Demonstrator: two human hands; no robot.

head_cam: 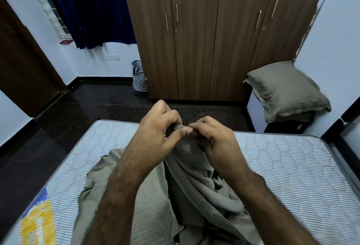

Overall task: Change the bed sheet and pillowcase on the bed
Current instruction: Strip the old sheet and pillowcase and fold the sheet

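A person's left hand and right hand pinch one raised edge of an olive bed sheet, thumbs nearly touching. The sheet hangs crumpled from that grip onto the bare striped mattress, its folds running lengthwise toward the viewer. Sliding the hands apart along the hem would likely find the corners. An olive pillow sits apart, right.

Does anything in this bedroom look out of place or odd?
Yes. The pillow sits off the bed, propped in the corner by the wardrobe. The mattress is bare, with the grey sheet bunched in a heap while both hands pinch its edge.
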